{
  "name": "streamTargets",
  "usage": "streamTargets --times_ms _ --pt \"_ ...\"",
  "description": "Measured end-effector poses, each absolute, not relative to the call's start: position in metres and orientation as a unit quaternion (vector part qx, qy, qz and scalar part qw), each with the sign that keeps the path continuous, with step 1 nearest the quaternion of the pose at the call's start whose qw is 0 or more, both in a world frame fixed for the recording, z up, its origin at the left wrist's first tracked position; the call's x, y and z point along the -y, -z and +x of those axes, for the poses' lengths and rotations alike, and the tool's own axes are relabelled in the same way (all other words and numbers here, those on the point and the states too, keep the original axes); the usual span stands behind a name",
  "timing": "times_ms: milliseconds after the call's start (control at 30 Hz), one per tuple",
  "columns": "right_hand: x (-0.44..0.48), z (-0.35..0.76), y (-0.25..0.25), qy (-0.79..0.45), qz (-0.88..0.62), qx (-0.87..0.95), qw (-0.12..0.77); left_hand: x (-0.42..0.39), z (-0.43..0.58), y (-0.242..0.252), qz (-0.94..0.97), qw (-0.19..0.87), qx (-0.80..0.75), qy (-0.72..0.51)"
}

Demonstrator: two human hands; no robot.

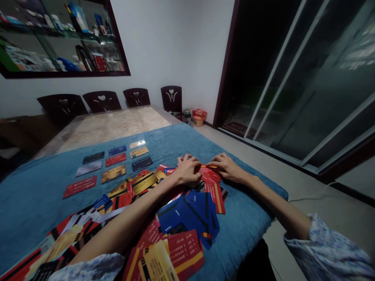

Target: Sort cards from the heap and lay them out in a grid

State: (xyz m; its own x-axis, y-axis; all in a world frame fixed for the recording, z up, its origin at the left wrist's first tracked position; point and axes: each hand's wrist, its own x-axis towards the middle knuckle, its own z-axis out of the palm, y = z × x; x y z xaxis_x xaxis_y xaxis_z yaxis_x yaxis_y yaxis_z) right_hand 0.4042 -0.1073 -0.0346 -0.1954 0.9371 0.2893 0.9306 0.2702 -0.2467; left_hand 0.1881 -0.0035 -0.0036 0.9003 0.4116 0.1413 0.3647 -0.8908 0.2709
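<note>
In the head view, the left hand [189, 170] is curled over the far right end of the pile [129, 200], its fingers bent down towards the red cards [211, 176]. The right hand [225, 167] faces it from the other side, its fingertips on or just above those same red cards. I cannot tell whether either hand pinches a card or only rests on it. The red cards lie between the two, on the blue cloth [244, 212] that covers the near part of the desk [117, 124].

To handle them well, I would keep one hand lightly steady and use the other to slide a single card out by its edge; thin, slick cards probably cling and come up in twos. Pressing hard into the soft cloth would likely make the edges harder to catch. The left sleeve [98, 268] and forearm [125, 224] lie across the pile, so raising the elbow should avoid dragging the blue cards [187, 212]. The rows [116, 160] beyond the pile call for a careful wrist too.
</note>
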Motion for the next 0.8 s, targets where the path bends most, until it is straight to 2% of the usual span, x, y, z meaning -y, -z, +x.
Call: streamTargets --times_ms 300,467,567,800 --pt "0.081 0.393 0.021 -0.012 -0.622 0.768 0.154 0.0 0.188 0.003 0.957 0.133 -0.233 -0.111" --pt "0.066 0.393 0.017 -0.025 -0.623 0.768 0.146 -0.003 0.183 0.0 0.976 0.075 -0.169 -0.117" --pt "0.058 0.396 0.023 -0.027 -0.621 0.763 0.174 -0.005 0.18 -0.001 0.983 0.039 -0.13 -0.124" --pt "0.06 0.402 0.033 -0.059 -0.594 0.742 0.306 -0.013 0.175 -0.001 0.979 0.021 -0.12 -0.164"
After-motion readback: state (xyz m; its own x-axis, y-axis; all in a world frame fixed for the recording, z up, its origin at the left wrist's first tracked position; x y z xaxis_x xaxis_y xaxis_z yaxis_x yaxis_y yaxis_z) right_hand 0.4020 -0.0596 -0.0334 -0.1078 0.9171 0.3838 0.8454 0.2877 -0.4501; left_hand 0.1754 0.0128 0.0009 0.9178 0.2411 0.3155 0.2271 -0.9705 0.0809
